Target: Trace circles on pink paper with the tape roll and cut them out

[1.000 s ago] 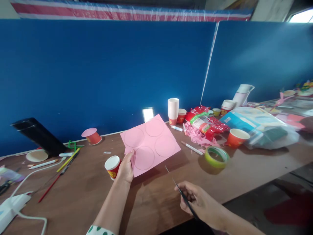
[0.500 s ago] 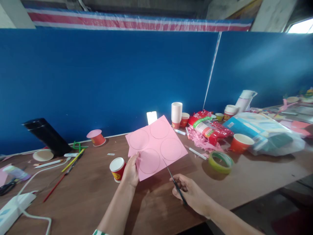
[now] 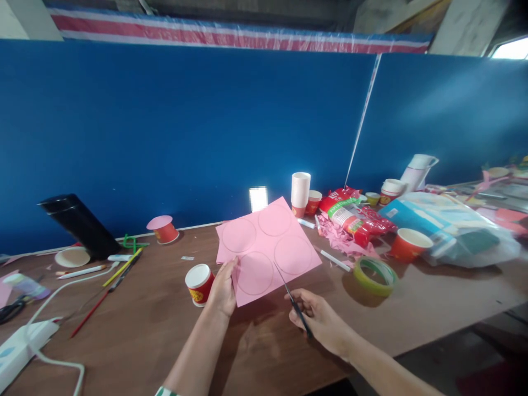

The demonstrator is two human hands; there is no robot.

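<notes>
- The right hand (image 3: 315, 319) was nearest, fingers curled closed around the handles of a pair of black-handled metal scissors (image 3: 297, 311); how wide its grip on the loops stood could not be told.
- A second earlier the scissors had been held apart from the sheet; now their slim blades overlapped its near edge, pointing between the two nearer circles. That suggested the cutting position had been reached, though no slit could be made out.
- The left hand (image 3: 223, 289) was pinched closed on the near-left part of a flat pink paper sheet (image 3: 268, 247) marked with four round outlines, held tilted above the brown wooden table (image 3: 144, 308).
- Against half a second earlier, sheet, blades and hands kept nearly the same arrangement.
- A red paper cup with a white top (image 3: 199, 291) stood beside the left hand.
- Farther right lay a yellow-green tape roll (image 3: 373, 287); beyond it, a shiny red plastic packet (image 3: 350, 217).
</notes>
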